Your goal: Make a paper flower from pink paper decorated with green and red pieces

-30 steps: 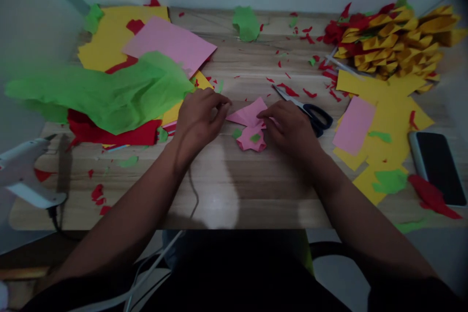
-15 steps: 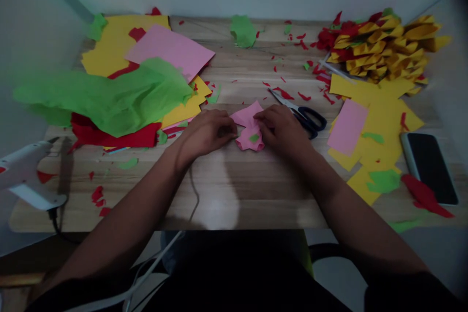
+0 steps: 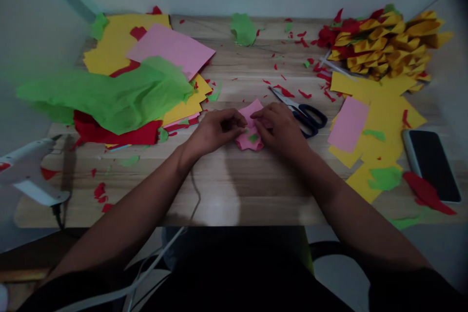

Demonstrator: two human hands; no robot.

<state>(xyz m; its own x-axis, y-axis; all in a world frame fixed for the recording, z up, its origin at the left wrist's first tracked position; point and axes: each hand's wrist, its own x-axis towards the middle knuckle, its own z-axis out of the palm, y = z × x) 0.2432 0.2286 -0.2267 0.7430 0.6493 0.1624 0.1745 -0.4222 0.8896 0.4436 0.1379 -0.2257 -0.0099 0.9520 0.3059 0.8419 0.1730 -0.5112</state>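
Note:
A small folded pink paper point(image 3: 256, 106) lies in front of me, with a scrap of green on its lower part. My left hand point(image 3: 219, 129) is closed at its left side, the fingertips and thumb pinching the paper. From the right, my right hand point(image 3: 280, 126) grips its folded middle between curled fingers and thumb. The fingers hide part of the folds. Just beyond my right hand lie dark-handled scissors point(image 3: 307, 114), blades pointing up and left.
Green crepe paper point(image 3: 120, 92) covers red and yellow sheets at left, near a white glue gun point(image 3: 32, 170). At right are a bunch of folded yellow paper point(image 3: 387, 48), a pink strip point(image 3: 349, 124) and a phone point(image 3: 433, 165). Red scraps litter the back.
My left hand has moved right and over the pink paper's left flap, covering it. The right hand stays almost where it was. The whole view has shifted slightly.

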